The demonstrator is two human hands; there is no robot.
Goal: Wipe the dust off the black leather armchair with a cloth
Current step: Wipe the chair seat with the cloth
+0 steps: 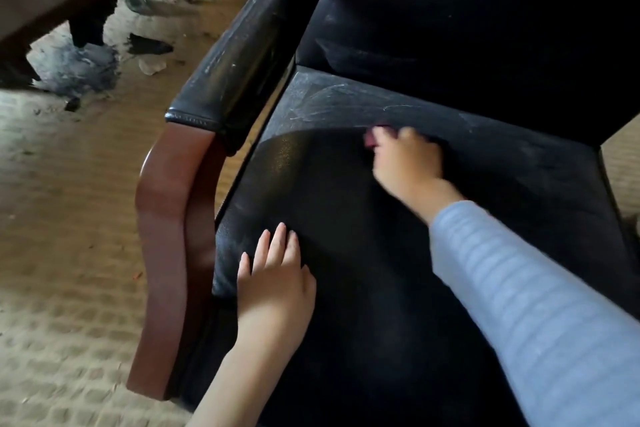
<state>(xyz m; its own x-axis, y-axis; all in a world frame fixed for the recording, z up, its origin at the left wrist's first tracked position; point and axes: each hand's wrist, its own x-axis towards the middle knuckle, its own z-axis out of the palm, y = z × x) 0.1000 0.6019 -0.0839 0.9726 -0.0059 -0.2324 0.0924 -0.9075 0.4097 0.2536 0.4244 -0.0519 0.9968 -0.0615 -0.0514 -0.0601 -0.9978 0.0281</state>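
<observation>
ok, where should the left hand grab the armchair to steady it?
The wooden armrest front, from above: it's a rounded bar curving down beside the left hand, narrow enough to wrap, probably. The leather seat is flat, offering nothing to grip. The right hand holds the cloth.

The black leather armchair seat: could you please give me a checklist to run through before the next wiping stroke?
1. Right hand holds the dark reddish cloth: ok, only the cloth's edge shows.
2. Left hand rests flat on the front of the black leather seat: ok.
3. Seat front wiped: ok, dark and glossy.
4. Rear strip of the seat wiped: not ok, grey dust streaks show.
5. Black padded leather armrest wiped: not ok, pale marks.
6. Cloth clean enough: cannot tell, mostly hidden.
</observation>
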